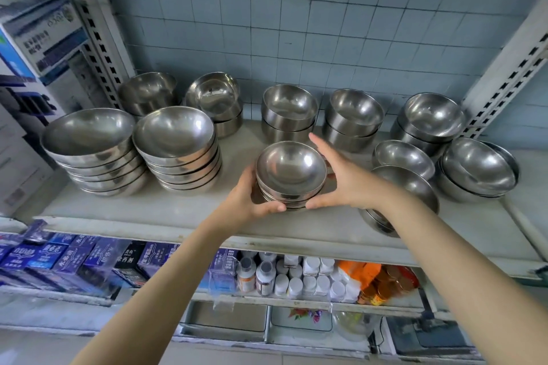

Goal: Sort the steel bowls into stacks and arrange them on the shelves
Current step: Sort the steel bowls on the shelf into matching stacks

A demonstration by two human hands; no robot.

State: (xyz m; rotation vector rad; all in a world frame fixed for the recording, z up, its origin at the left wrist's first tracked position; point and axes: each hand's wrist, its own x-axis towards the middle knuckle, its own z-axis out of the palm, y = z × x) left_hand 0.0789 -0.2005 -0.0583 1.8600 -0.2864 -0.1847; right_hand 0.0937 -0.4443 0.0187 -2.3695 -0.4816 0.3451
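Note:
A small stack of steel bowls [290, 175] sits at the middle front of the white shelf [166, 216]. My left hand [252, 201] grips its left and lower side, thumb under the front. My right hand [341, 181] cups its right side, fingers spread along the rim. Two tall stacks of wide bowls [89, 151] [178, 148] stand at the left. Deeper bowl stacks [148, 92] [216, 101] [289, 112] [353, 118] [430, 121] line the back wall. More bowls [403, 160] [477, 169] rest at the right, partly behind my right forearm.
Slotted shelf posts [89, 32] [510, 74] frame the shelf against a tiled wall. Cardboard boxes [38, 35] stand at the left. The shelf below holds blue boxes [59, 255], white bottles [296, 278] and an orange packet [370, 278]. Trays [225, 320] lie lower still.

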